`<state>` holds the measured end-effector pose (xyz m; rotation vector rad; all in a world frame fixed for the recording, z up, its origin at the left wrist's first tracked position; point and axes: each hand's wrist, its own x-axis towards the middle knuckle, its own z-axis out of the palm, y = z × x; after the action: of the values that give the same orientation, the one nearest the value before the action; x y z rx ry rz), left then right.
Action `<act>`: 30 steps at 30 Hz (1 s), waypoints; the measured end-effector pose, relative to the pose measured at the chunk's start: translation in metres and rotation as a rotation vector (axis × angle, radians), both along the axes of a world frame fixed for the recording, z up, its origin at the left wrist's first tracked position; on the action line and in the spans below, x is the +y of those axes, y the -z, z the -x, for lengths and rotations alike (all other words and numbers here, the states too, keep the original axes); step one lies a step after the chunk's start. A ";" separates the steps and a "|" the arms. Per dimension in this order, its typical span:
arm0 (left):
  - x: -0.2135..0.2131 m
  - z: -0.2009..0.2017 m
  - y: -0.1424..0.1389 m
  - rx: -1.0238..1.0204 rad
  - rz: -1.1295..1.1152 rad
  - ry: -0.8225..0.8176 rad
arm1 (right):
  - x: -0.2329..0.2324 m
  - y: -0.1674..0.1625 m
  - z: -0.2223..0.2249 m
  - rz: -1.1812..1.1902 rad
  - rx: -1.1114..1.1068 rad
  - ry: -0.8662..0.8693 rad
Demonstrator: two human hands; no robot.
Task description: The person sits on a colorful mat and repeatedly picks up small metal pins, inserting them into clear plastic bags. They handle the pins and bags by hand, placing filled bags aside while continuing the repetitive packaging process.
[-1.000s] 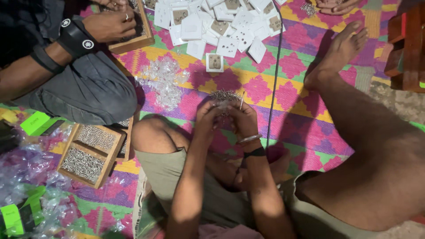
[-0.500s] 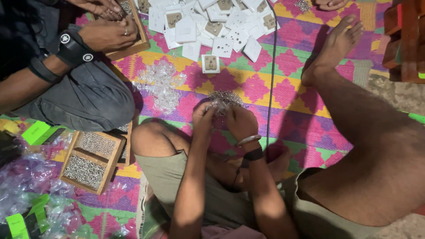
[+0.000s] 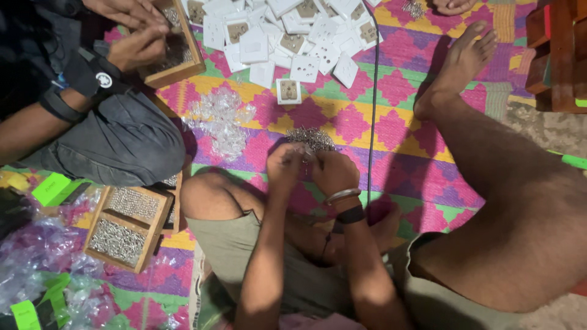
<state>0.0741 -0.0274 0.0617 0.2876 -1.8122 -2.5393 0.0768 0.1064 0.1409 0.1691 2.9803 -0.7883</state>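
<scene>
My left hand [image 3: 284, 168] and my right hand [image 3: 333, 171] meet close together over a small heap of silvery metal pieces [image 3: 310, 138] on the patterned mat [image 3: 397, 98]. Both pinch something tiny between the fingertips; it is too small to name. My right wrist wears a metal bangle and a dark band. One small white card [image 3: 288, 91] lies just beyond the heap, and a spread of many white cards [image 3: 287, 33] lies farther back.
Another person sits at the left, their hands [image 3: 131, 36] over a wooden tray [image 3: 177, 52]. A wooden box of silvery pieces [image 3: 128, 223] stands by my left knee. Clear plastic bags [image 3: 223, 122] lie nearby. A dark cord [image 3: 373, 122] crosses the mat. Wooden furniture [image 3: 559, 55] stands at right.
My hands stay together at the heap, with fingers shifting slightly. The other person's hands have moved up along their tray. The camera view has drifted a little.
</scene>
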 end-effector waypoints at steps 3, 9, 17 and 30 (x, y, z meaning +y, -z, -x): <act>0.007 -0.006 -0.001 0.098 0.194 -0.055 | 0.005 0.006 0.002 -0.059 0.073 0.067; 0.011 -0.023 -0.007 0.074 -0.001 -0.048 | 0.022 0.025 0.009 -0.057 0.058 0.262; -0.007 -0.011 -0.010 -0.299 -0.349 0.023 | 0.022 0.062 0.012 0.677 -0.185 -0.076; 0.004 0.007 0.029 -0.502 -0.283 -0.150 | 0.012 0.109 -0.005 0.685 -0.049 0.069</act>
<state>0.0675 -0.0233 0.0327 1.1070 -1.4506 -2.7796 0.0815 0.1180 0.0322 0.2466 2.4839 -1.7084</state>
